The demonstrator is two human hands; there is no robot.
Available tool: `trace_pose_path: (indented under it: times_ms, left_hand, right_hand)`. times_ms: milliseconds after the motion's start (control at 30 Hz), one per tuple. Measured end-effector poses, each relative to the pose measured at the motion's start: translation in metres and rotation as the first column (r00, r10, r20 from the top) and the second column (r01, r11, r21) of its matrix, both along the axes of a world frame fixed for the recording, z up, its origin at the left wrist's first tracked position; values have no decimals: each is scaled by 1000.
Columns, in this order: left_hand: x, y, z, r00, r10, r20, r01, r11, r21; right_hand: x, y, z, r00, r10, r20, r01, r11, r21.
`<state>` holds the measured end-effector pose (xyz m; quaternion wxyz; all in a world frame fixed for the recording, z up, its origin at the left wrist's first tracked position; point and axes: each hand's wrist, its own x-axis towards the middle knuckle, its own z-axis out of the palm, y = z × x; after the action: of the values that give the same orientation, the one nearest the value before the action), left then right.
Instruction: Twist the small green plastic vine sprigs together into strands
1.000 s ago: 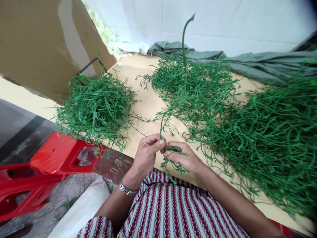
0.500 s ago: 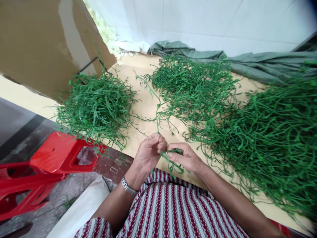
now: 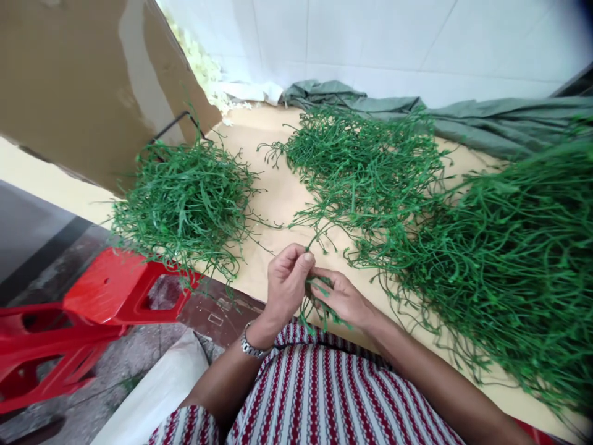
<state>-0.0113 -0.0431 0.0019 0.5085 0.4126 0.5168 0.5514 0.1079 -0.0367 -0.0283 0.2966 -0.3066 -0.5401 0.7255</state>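
Thumb against fingers, my left hand (image 3: 288,281) pinches a thin green stem (image 3: 317,237), whose free end sticks out above the fingertips. My right hand (image 3: 346,301) is closed round a small bunch of green stems (image 3: 317,314) that dangles below it. The two hands meet at the fingertips, close to my body at the table's near edge. Part of the bunch is hidden behind the fingers. A loose heap of green stems (image 3: 185,201) lies to the left, a second heap (image 3: 365,167) lies ahead, and a large pile (image 3: 514,266) fills the right side.
A big cardboard sheet (image 3: 83,80) leans at the back left beside a dark wire frame (image 3: 169,127). Green cloth (image 3: 500,127) runs along the tiled wall (image 3: 370,43). Below left are red plastic stools (image 3: 104,287) and a white sack (image 3: 160,386). Pale yellow pieces (image 3: 199,62) lie behind the cardboard.
The stem in my left hand was hanging higher over the table and has been drawn down towards the bunch. My left hand has shifted slightly right, closer to my right hand.
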Motion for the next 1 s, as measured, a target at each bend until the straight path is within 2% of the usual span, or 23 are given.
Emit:
trace_pose_path:
  times_ms: [167, 300, 433, 533, 700, 767, 867, 933, 1000]
  left_hand:
    - [2, 0, -3, 970, 26, -243, 21, 982, 189]
    - [2, 1, -3, 929, 6, -369, 125, 936, 329]
    - [1, 2, -2, 905, -32, -424, 187, 925, 331]
    - [2, 3, -2, 924, -88, -372, 198, 942, 269]
    - [1, 7, -6, 982, -129, -137, 145, 983, 113]
    - [1, 10, -6, 994, -109, 8, 109, 993, 48]
    - [4, 16, -4, 983, -38, 179, 30, 998, 48]
    - [6, 18, -3, 975, -17, 219, 5, 998, 57]
    - [9, 19, -1, 974, -12, 226, -3, 998, 66]
  right_hand:
    - [-5, -4, -4, 994, -71, -87, 56, 985, -166]
    - [-7, -5, 0, 987, -127, -101, 89, 944, -319]
    - [-3, -2, 1, 987, -39, -153, -9, 953, -303]
    - [-1, 1, -1, 984, 66, -168, -118, 941, -318]
    - [-1, 0, -1, 986, 103, -132, -139, 942, -307]
    - [-1, 0, 2, 991, 83, -108, -109, 959, -261]
    - [2, 1, 7, 999, 14, -32, -18, 990, -140]
    - [3, 3, 8, 1000, -20, 3, 20, 998, -62]
    - [3, 3, 6, 999, -39, -1, 39, 998, -45]
